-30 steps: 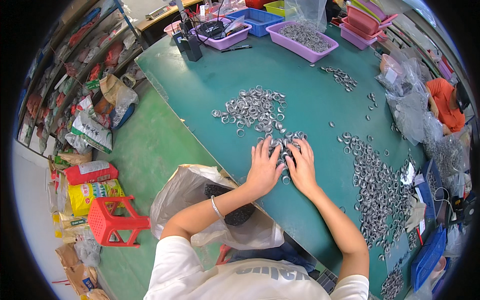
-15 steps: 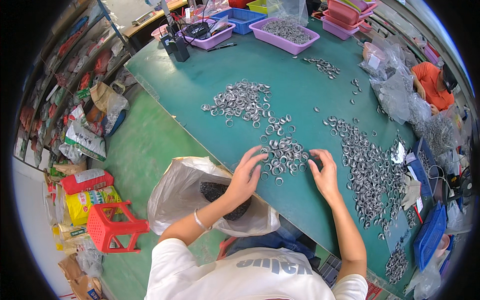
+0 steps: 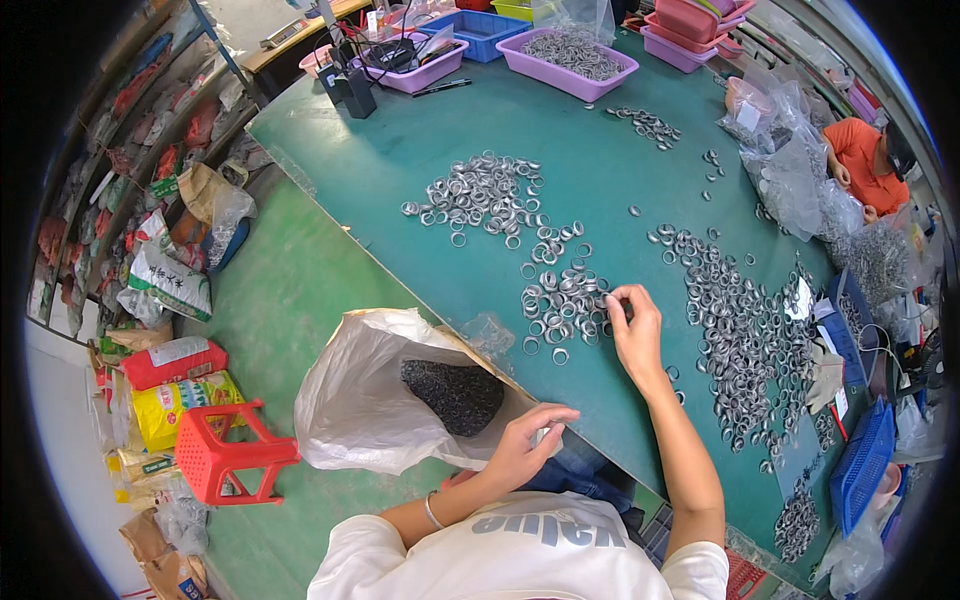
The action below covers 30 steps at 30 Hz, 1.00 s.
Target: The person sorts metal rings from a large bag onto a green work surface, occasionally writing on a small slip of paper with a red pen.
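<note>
Ring pile [image 3: 567, 303] beside R hand [image 3: 638, 335], fwd of L hand [image 3: 520, 450]

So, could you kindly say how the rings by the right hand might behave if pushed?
The rings look smooth and shiny, so they may slide easily. Loosely heaped, they would probably scatter. Being round, any standing on edge could roll.

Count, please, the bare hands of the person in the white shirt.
2: the left hand is by the open sack; the right hand is at the right side of a small ring pile. Neither is hidden.
</note>
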### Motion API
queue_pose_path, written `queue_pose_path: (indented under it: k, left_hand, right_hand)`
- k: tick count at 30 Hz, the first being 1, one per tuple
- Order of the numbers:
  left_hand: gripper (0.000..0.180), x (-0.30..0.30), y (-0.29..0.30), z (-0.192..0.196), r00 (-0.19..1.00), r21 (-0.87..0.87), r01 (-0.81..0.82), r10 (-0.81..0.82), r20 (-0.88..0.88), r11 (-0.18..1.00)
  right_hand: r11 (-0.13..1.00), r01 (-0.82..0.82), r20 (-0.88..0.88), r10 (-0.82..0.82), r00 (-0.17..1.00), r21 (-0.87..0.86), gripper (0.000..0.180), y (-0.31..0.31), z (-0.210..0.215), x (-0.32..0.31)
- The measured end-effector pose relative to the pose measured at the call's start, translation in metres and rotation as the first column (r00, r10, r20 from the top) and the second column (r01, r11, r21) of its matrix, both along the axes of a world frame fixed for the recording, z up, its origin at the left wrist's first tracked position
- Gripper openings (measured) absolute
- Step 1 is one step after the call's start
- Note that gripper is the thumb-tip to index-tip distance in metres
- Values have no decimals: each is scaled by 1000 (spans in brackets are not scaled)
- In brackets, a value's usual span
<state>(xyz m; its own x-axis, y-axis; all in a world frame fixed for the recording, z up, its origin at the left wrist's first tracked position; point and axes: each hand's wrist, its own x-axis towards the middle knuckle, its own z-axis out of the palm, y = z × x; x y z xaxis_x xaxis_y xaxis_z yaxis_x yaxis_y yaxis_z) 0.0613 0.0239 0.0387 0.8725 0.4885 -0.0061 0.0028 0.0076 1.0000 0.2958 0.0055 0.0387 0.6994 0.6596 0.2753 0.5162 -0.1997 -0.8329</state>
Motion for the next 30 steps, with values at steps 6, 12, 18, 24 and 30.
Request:
queue_pose_path:
  k: [6, 12, 18, 24, 30]
  left_hand:
    - [23, 3, 5, 7, 999, -11, 32, -32, -6, 999]
    - [26, -3, 7, 3, 1000, -30, 30, -30, -9, 999]
    - [39, 3, 5, 2, 958, -477, -201, 275, 88, 855]
    - [34, -14, 23, -26, 975, -911, -59, 220, 36, 407]
    - [30, -52, 28, -40, 721, -823, -535, 610, -328, 191]
  right_hand:
    - [995, 34, 445, 13, 895, -98, 18, 5, -7, -7]
    - [997, 78, 371, -63, 926, -27, 11, 5, -1, -3]
    - [977, -206, -67, 209, 976, 49, 10, -19, 30, -53]
    - [953, -298, -116, 303, 946, 60, 5, -19, 25, -59]
    - [985, 41, 457, 42, 888, -170, 19, 5, 2, 5]
